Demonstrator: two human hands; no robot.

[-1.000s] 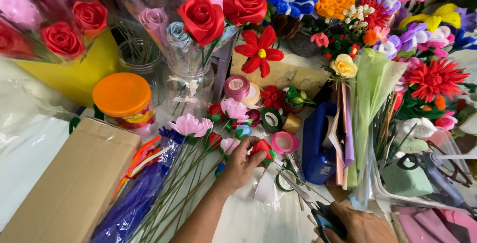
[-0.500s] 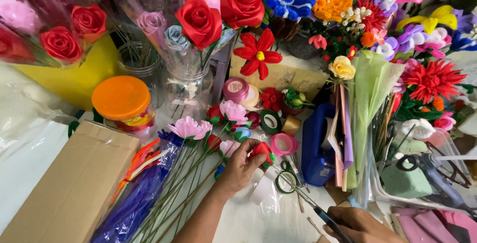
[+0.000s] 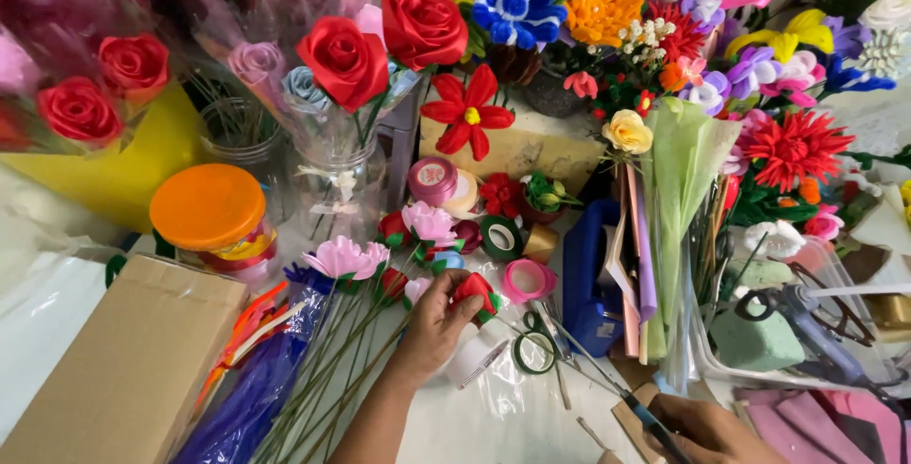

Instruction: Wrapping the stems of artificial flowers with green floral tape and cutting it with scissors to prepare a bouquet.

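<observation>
Left hand [image 3: 438, 324]: fingers curled around a small red fabric flower head with green leaves [image 3: 474, 291], held just above the white worktable [image 3: 493, 421], near its middle.
Right hand [image 3: 707, 429]: at the table's near edge, closed around the dark handle of a long thin tool [image 3: 607, 383] whose tip points toward the left hand; kind of tool cannot be told.
Beside the left hand: a bundle of pink fabric flowers on long green wire stems [image 3: 346, 260], stems running toward the near-left corner; a green floral-tape roll [image 3: 534, 352] and a pink tape roll [image 3: 528, 280] just right of the red flower.
Left edge: flat brown cardboard box [image 3: 123, 360]; behind it, a clear jar with orange lid [image 3: 211, 210].
Far edge: red fabric roses in a clear glass vase [image 3: 346, 61].
</observation>
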